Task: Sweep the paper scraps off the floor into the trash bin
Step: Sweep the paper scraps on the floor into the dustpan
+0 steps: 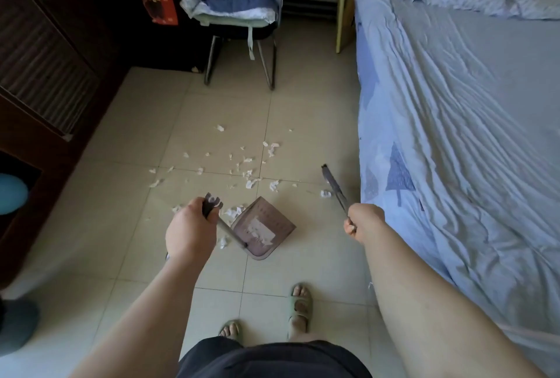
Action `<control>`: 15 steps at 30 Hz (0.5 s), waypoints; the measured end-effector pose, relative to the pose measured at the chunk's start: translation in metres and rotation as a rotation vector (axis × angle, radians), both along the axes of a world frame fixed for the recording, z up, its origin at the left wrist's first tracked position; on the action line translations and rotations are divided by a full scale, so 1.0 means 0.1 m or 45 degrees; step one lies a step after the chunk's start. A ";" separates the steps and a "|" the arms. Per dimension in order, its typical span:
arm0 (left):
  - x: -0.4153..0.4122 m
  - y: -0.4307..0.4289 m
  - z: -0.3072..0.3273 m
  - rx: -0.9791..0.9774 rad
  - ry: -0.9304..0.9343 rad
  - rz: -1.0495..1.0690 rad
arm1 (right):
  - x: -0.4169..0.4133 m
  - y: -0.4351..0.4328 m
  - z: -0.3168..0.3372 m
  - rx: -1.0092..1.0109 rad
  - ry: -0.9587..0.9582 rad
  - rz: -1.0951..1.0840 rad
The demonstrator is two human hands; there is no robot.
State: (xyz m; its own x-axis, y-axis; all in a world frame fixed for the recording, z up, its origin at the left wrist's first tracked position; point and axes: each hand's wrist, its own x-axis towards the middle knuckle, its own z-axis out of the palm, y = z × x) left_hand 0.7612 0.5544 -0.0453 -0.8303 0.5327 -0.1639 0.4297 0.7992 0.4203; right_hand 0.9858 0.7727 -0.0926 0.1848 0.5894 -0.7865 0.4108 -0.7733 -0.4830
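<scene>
Paper scraps point(242, 165) lie ahead of the dustpan point(263, 229) (bed point(454, 135) to the right).

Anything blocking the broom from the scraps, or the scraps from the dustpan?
Nothing visible. Only bare tile separates the broom, held by the right hand, from the paper scraps, and the scraps from the dustpan held by the left hand. A few scraps lie left of the pan. No trash bin identifiable in view.
</scene>
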 end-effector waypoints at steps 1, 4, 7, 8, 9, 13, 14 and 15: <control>0.04 0.07 -0.02 -0.008 0.010 0.023 | 0.01 0.09 -0.01 -0.011 -0.027 0.022; 0.13 0.21 -0.03 -0.032 0.010 0.066 | -0.05 0.19 -0.07 -0.042 -0.043 0.135; 0.22 0.29 -0.05 -0.042 -0.015 0.119 | -0.23 0.18 -0.16 -0.122 0.111 0.121; 0.24 0.31 -0.06 -0.041 -0.017 0.139 | -0.30 0.16 -0.19 -0.136 0.151 0.120; 0.26 0.33 -0.06 -0.041 -0.017 0.161 | -0.37 0.14 -0.20 -0.162 0.187 0.120; 0.31 0.38 -0.03 -0.041 -0.014 0.194 | -0.61 0.15 -0.14 -0.214 0.321 0.133; 0.32 0.39 -0.03 -0.040 -0.014 0.196 | -0.64 0.16 -0.11 -0.212 0.328 0.160; 0.33 0.40 -0.02 -0.040 -0.014 0.200 | -0.67 0.17 -0.08 -0.206 0.325 0.183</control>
State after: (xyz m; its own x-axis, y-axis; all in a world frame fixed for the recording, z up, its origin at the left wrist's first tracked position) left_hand 0.7940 0.5947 -0.0473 -0.9011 0.3909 -0.1877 0.2940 0.8689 0.3983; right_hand 0.9191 0.7895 -0.1002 -0.1062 0.4586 -0.8823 0.4029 -0.7913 -0.4599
